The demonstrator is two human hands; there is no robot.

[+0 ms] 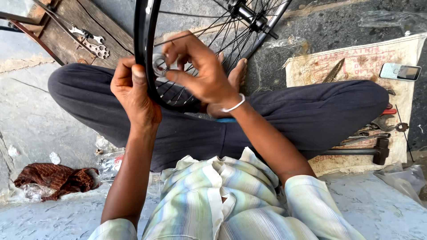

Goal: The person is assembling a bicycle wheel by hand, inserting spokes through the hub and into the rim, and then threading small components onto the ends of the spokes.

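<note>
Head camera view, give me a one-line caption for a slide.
Seated cross-legged, a person grips a bicycle wheel rim with the left hand while the right hand works at its spokes.

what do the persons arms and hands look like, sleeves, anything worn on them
Both arms are bare from the hands to past the elbows. The sleeves of a pale striped shirt, in white, light green and blue, are rolled or short and end near the elbows. The right hand has a thin white bangle at the wrist. The left hand wears nothing; no rings or gloves show.
</note>
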